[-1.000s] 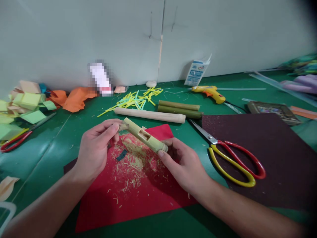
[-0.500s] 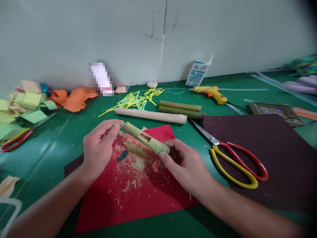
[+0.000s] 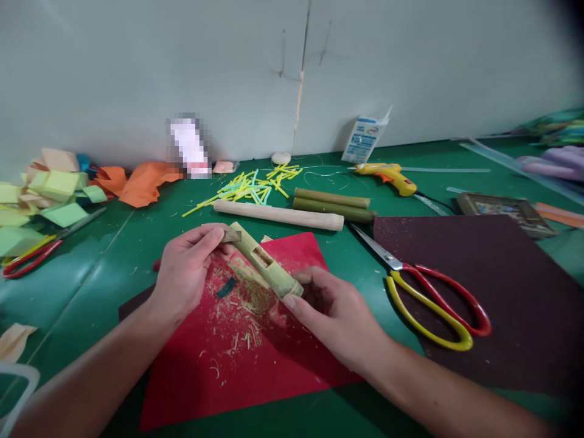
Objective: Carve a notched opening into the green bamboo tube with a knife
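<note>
A pale green bamboo tube with a rectangular notch cut in its side is tilted above the red sheet. My right hand is closed around its lower, near end. Pinched in my left hand is a small brownish flat piece, which looks like sandpaper and touches the tube's upper end. Fine bamboo dust and shavings cover the sheet below, with a small dark strip among them.
Red-and-yellow-handled scissors lie right, partly on a dark sheet. Behind are a pale stick, green bamboo pieces, cut straws, a yellow glue gun and a carton. Folded papers and pliers-like tool sit left.
The flat piece in my left hand has turned its face into view and moved onto the tube's upper end. My right hand has shifted slightly left and down, tilting the tube more steeply.
</note>
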Demonstrator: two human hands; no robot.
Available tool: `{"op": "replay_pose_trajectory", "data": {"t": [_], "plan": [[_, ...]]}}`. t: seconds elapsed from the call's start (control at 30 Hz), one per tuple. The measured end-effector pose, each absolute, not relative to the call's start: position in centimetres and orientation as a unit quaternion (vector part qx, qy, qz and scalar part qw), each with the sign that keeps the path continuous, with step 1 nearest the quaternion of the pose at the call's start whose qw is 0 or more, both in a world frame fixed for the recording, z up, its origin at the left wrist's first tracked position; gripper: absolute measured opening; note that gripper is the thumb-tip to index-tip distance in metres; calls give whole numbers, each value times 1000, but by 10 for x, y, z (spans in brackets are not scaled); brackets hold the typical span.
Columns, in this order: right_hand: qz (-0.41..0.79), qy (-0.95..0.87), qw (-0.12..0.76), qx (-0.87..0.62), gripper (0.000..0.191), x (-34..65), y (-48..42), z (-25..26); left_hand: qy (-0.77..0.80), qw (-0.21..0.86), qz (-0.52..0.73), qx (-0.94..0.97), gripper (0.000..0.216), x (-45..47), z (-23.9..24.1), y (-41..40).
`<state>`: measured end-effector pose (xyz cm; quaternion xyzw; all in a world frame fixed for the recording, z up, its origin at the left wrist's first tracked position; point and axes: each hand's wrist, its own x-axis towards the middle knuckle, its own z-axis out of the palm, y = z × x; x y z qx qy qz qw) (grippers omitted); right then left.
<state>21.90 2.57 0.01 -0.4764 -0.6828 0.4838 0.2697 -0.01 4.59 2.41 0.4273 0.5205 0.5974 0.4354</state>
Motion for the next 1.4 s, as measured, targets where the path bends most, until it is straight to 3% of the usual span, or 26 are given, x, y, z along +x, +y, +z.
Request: {"op": "replay_pose_trajectory", "data": {"t": [0.17, 0.37, 0.53, 0.63, 0.83, 1.07, 1.27, 1.4], "plan": [[508, -747, 202, -378, 24, 219, 26, 6, 513, 469, 562, 449, 13, -6, 26, 53], [439, -798, 270, -312, 17, 219, 28, 8, 497, 512, 521, 468, 10, -5, 29, 55], [393, -779, 282, -399, 16, 216, 29, 7, 480, 489, 514, 516, 12, -5, 32, 52], [394, -768, 278, -421, 23, 214, 31, 7, 452, 443, 519, 575, 12, -2, 39, 48], [400, -767, 297, -405, 29, 216, 30, 9, 413, 253, 490, 725, 12, 7, 63, 31], [329, -798, 295, -411, 29, 217, 33, 10, 377, 182, 404, 814, 13, 9, 64, 20], [231, -826, 301, -417, 31, 215, 39, 5, 382, 164, 505, 756, 14, 12, 57, 21], [271, -780, 365, -430, 17, 219, 41, 9, 386, 297, 644, 590, 12, 10, 43, 35]]}}
